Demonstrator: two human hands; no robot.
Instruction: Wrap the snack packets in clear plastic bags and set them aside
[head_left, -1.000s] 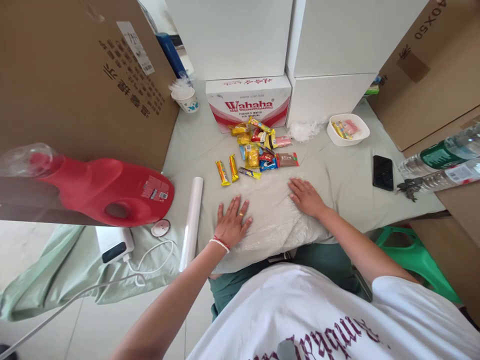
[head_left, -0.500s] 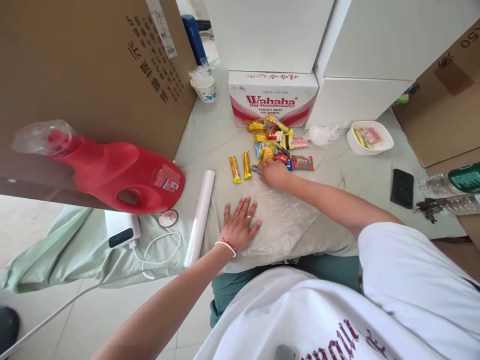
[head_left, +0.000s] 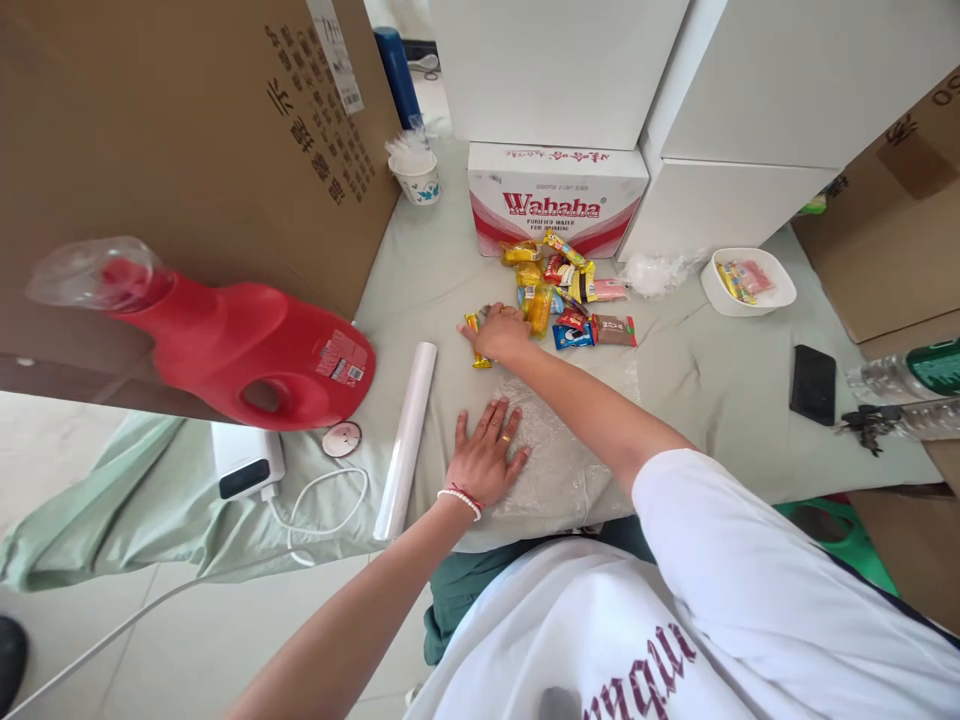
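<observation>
My left hand (head_left: 487,458) lies flat with its fingers spread, on the cloth and the edge of a clear plastic sheet (head_left: 559,440). My right hand (head_left: 501,332) reaches over a yellow snack packet (head_left: 480,350), fingers curled around something small, mostly hidden. Just right of it is a pile of wrapped snacks: yellow packets (head_left: 538,310), a blue packet (head_left: 573,336), a brown packet (head_left: 615,330) and a pink one (head_left: 609,289).
A white roll (head_left: 406,440) and a red jug (head_left: 262,350) are on the left, near a power bank (head_left: 244,462). Behind the snacks stands a Wahaha box (head_left: 556,205). A white bowl (head_left: 780,287), a phone (head_left: 813,384) and bottles (head_left: 930,366) are on the right.
My right hand has moved left from the snack pile to the yellow packets, covering one of them. The view has shifted slightly. My left hand remains flat in its place.
</observation>
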